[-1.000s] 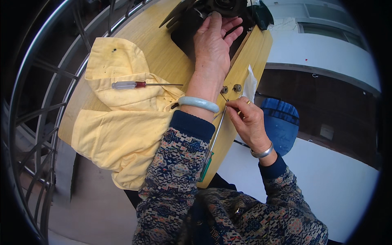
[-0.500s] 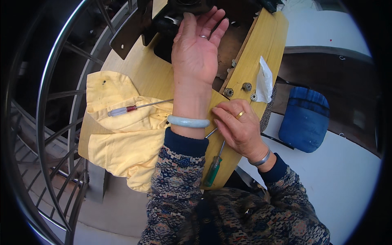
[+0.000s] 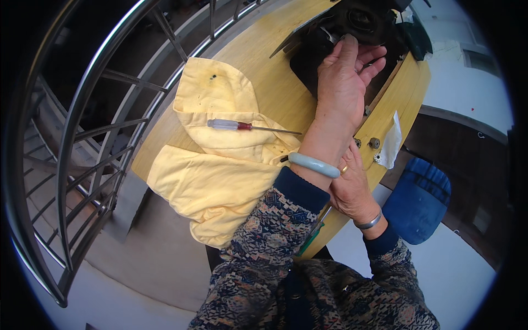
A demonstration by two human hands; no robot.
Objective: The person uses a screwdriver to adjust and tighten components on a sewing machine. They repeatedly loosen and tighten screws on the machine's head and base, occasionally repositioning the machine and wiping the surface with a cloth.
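My left hand [image 3: 344, 77] is palm up at the underside of a dark machine [image 3: 371, 22], thumb on a metal part and fingers spread. My right hand [image 3: 355, 184] lies beneath my left wrist, its fingertips hidden by that forearm. Beside it, small cylindrical metal parts [image 3: 374, 143] and a small perforated piece sit near a white paper [image 3: 393, 140]. A clear-handled screwdriver [image 3: 225, 125] with a red collar rests on a pale yellow cloth [image 3: 209, 187]; a green-handled screwdriver [image 3: 311, 237] lies partly hidden behind my left sleeve.
The wooden tabletop [image 3: 258, 60] has a dark opening under the machine. Curved metal railings [image 3: 88, 99] run along the left. A blue padded chair seat [image 3: 415, 203] stands at the right, near white and dark surfaces.
My right hand has slid further under my left forearm, hiding its fingertips. My left hand stays at the machine with fingers spread. The whole view has shifted as the camera moved.
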